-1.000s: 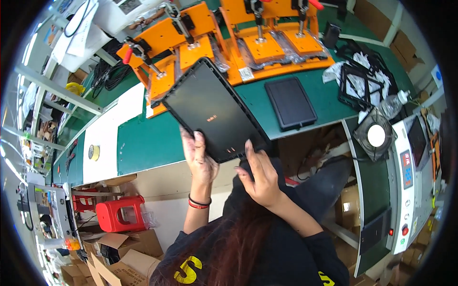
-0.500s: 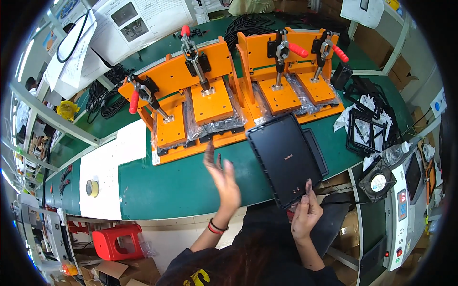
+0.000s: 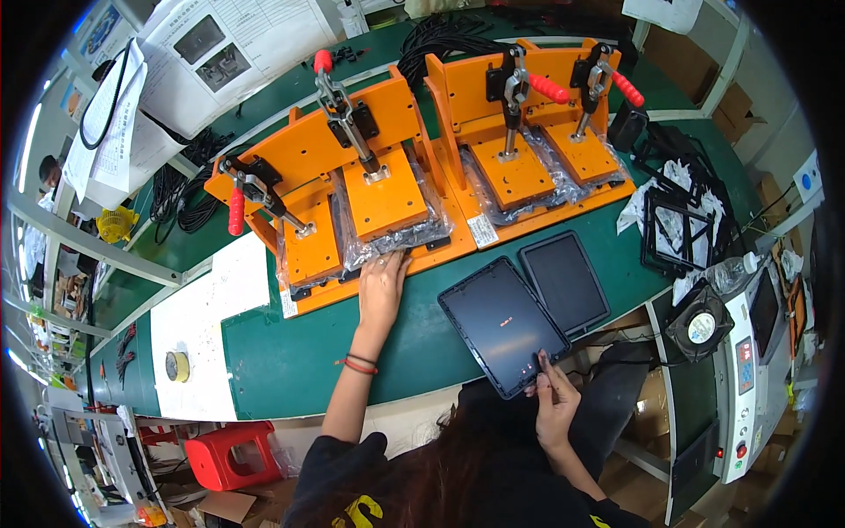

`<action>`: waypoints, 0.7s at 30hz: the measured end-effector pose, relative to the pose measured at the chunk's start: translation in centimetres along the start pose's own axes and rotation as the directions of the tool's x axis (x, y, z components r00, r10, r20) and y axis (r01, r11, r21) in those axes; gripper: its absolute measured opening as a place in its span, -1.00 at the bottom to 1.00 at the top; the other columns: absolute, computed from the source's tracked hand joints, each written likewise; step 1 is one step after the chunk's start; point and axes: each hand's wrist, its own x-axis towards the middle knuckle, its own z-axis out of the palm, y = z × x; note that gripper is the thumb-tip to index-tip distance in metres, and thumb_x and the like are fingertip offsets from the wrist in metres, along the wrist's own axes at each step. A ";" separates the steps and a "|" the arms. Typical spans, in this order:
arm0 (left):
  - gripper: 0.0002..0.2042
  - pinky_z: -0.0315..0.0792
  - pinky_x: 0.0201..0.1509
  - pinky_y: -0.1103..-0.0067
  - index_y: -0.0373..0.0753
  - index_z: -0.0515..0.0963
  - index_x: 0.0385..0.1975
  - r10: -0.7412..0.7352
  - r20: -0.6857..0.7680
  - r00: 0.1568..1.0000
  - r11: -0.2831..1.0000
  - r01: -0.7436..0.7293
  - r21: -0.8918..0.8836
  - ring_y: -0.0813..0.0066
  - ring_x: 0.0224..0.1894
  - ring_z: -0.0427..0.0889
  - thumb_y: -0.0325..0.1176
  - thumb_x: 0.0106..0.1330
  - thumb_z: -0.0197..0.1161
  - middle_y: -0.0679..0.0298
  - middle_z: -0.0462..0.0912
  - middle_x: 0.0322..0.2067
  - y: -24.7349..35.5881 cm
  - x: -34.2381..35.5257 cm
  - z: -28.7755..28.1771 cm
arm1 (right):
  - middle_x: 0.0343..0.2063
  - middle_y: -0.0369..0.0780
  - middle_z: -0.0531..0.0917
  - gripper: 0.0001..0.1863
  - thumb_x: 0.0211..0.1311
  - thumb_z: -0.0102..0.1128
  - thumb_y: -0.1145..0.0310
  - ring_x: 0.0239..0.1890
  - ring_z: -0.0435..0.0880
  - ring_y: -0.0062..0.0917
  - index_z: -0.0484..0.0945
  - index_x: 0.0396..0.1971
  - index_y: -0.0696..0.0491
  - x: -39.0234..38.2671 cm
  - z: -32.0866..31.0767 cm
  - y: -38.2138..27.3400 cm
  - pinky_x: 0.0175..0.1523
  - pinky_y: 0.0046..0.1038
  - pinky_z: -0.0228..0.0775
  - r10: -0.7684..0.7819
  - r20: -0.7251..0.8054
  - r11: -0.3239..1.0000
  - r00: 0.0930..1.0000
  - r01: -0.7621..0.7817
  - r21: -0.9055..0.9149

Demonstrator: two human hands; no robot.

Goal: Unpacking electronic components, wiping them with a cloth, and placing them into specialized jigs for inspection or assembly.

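My right hand [image 3: 555, 403] grips the lower right corner of a black rectangular plastic cover [image 3: 502, 321] with a raised rim, held tilted over the table's near edge. Behind its right side lies a second black rectangular panel [image 3: 568, 282] on the table. My left hand [image 3: 381, 286] reaches to the front edge of the orange clamping fixture [image 3: 308, 141], fingers stretched out against the plastic film [image 3: 400, 242] below a pressing plate [image 3: 385, 198]. What the fingertips touch under that film is partly hidden. Red-handled toggle clamps [image 3: 347, 114] stand over the plates.
The green table [image 3: 422, 330] carries a white sheet [image 3: 180, 317] and a tape roll [image 3: 177, 366] at left. Black frames [image 3: 678, 233] and a small fan [image 3: 698, 326] sit at right. Cables [image 3: 444, 44] lie behind the fixture. A red stool [image 3: 233, 455] stands below.
My left hand has moved forward to the fixture's front edge from above the table. The cover in my right hand has lowered and shifted slightly left, exposing more of the second panel.
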 end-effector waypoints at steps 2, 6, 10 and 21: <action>-0.83 0.40 -0.26 0.40 -0.37 0.56 -0.36 -0.071 0.002 0.997 0.989 0.071 -0.133 0.15 -0.44 0.56 -0.41 0.10 0.22 0.05 0.60 -0.47 -0.1 0.3 0.3 | -0.35 -0.22 0.53 -0.66 0.19 -0.04 0.60 -0.50 0.44 -0.70 0.43 -0.01 0.17 -0.1 -0.2 -0.1 -0.39 -0.69 0.35 -0.018 -0.014 1.000 1.000 0.018 0.016; -0.84 0.41 -0.39 0.47 -0.35 0.56 -0.39 0.110 -0.108 0.988 0.994 -0.112 -0.010 0.20 -0.50 0.57 -0.40 0.09 0.24 0.08 0.61 -0.47 -1.1 0.3 0.7 | -0.36 -0.22 0.53 -0.66 0.18 -0.04 0.61 -0.50 0.43 -0.71 0.43 -0.01 0.17 -0.2 -1.0 0.0 -0.39 -0.70 0.36 -0.018 -0.027 1.000 0.999 0.017 -0.014; -0.82 0.42 -0.31 0.45 -0.32 0.50 -0.35 0.161 -0.239 0.957 0.981 -0.130 0.143 0.26 -0.43 0.56 -0.46 0.03 0.27 0.18 0.57 -0.46 -1.3 0.2 1.0 | -0.37 -0.23 0.53 -0.66 0.18 -0.05 0.62 -0.51 0.42 -0.72 0.44 -0.02 0.19 -0.2 -1.0 0.3 -0.40 -0.70 0.34 -0.043 -0.094 0.998 0.995 0.047 0.034; -0.72 0.39 0.05 0.36 -0.33 0.53 -0.28 0.181 0.047 0.982 0.969 -0.170 -0.179 0.31 -0.06 0.53 -0.51 -0.05 0.31 0.22 0.60 -0.22 8.4 -11.9 -4.3 | -0.26 -0.16 0.57 -0.68 0.19 -0.05 0.60 -0.53 0.44 -0.71 0.45 -0.04 0.20 1.1 -2.6 -1.0 -0.40 -0.69 0.36 -0.010 -0.113 1.000 0.994 0.007 -0.026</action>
